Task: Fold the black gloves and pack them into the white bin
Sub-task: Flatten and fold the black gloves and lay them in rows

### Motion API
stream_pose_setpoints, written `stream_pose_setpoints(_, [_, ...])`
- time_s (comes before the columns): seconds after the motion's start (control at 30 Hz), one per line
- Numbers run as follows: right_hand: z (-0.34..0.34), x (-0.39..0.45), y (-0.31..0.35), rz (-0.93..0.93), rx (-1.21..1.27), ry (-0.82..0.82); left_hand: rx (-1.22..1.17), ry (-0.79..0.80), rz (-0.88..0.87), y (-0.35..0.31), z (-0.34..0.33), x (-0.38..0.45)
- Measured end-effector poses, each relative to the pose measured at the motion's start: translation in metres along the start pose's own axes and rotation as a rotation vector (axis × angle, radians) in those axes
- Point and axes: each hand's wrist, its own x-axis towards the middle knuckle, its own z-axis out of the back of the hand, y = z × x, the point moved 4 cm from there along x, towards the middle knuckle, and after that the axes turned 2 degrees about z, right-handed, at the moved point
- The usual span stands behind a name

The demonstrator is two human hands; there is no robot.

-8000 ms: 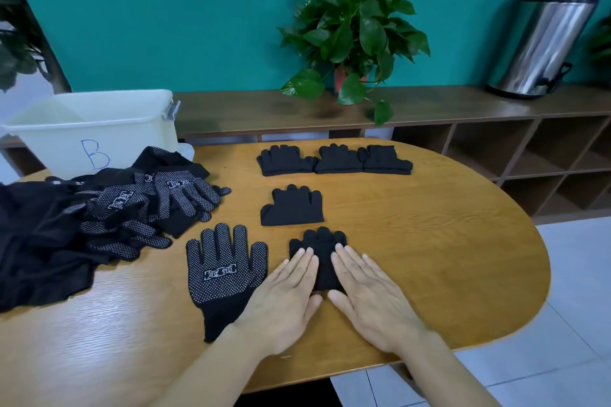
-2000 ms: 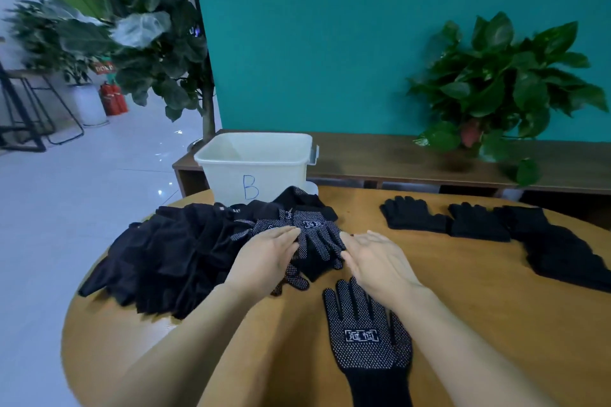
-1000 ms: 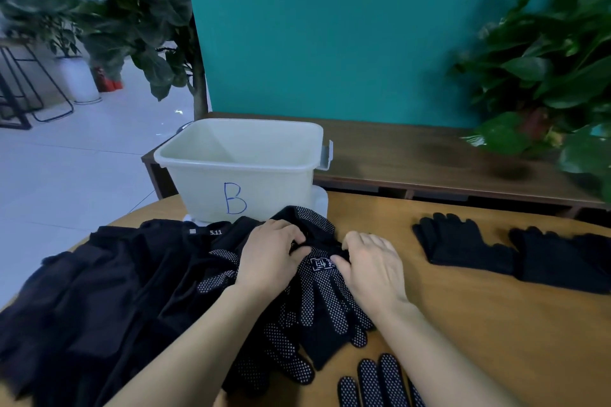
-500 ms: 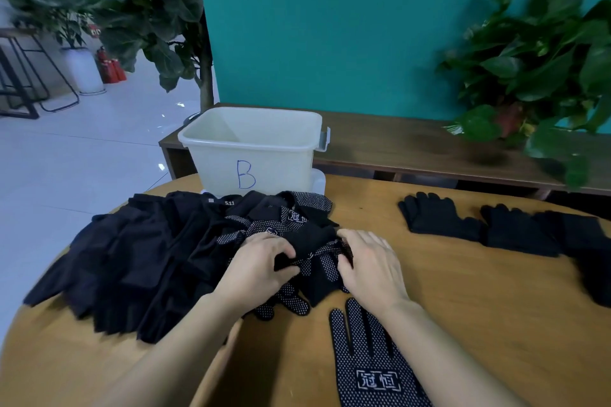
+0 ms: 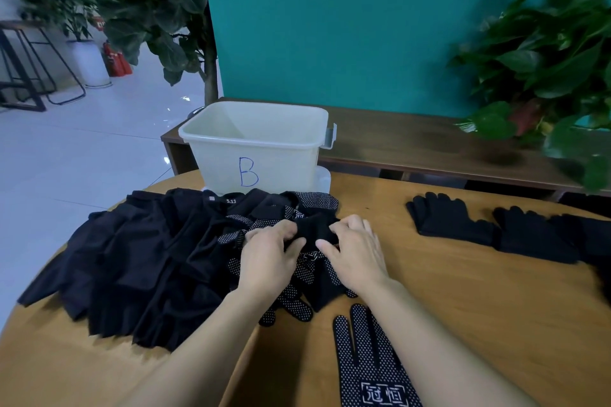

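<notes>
Both forearms are bare as far back as the lower frame edge, with no sleeve or cuff in sight. The left hand (image 5: 267, 261) and the right hand (image 5: 358, 253) are bare too (no ring, watch, strap or bracelet shows on the fingers or wrists). The fingernails that can be seen look short and unpainted, though they are small in the view.

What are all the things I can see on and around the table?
white bin: one, blue B on its front, back of table
glove pile: several, black with white dots, table middle
dotted glove: one, black, lying flat near the front edge
folded gloves: at least two, plain black, right side
dark clothing: a heap, black, left side
table: one, wooden
plants: two, green, behind
left hand: gripping a glove
right hand: gripping the same glove
</notes>
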Motion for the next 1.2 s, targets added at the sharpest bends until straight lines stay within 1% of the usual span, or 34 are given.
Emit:
stream_pose_setpoints(0.17, [0.031, -0.004, 0.005, 0.033, 0.204, -0.123, -0.200, -0.024, 0.015, -0.016, 0.022, -0.001])
stream_pose_setpoints(0.3, [0.081, -0.013, 0.007, 0.011, 0.509, -0.174, -0.506, 0.074, 0.053, -0.051, 0.054, 0.000])
stream_pose_setpoints(0.37, [0.110, -0.020, 0.011, 0.009, 0.626, -0.160, -0.607, 0.130, 0.057, -0.072, 0.069, -0.002])
stream_pose_setpoints(0.43, [0.133, -0.027, 0.015, -0.013, 0.688, -0.122, -0.674, 0.182, 0.059, -0.089, 0.082, -0.004])
stream_pose_setpoints(0.57, [0.165, -0.051, 0.021, -0.028, 0.753, -0.045, -0.652, 0.236, 0.036, -0.112, 0.103, -0.015])
stream_pose_setpoints(0.67, [0.182, -0.077, 0.024, -0.028, 0.762, -0.016, -0.614, 0.302, 0.008, -0.124, 0.114, -0.027])
stream_pose_setpoints(0.77, [0.183, -0.102, 0.023, -0.032, 0.766, 0.027, -0.594, 0.384, 0.024, -0.127, 0.115, -0.040])
stream_pose_setpoints(0.83, [0.174, -0.116, 0.019, -0.061, 0.739, 0.076, -0.481, 0.380, 0.047, -0.128, 0.113, -0.052])
stream_pose_setpoints(0.9, [0.173, -0.126, 0.016, -0.070, 0.797, 0.063, -0.438, 0.371, 0.050, -0.132, 0.112, -0.061])
stream_pose_setpoints(1.0, [0.179, -0.136, 0.014, -0.056, 0.852, 0.054, -0.526, 0.417, 0.049, -0.140, 0.116, -0.071])
stream_pose_setpoints(1.2, [0.177, -0.140, 0.012, -0.045, 0.848, 0.077, -0.621, 0.465, 0.109, -0.150, 0.112, -0.077])
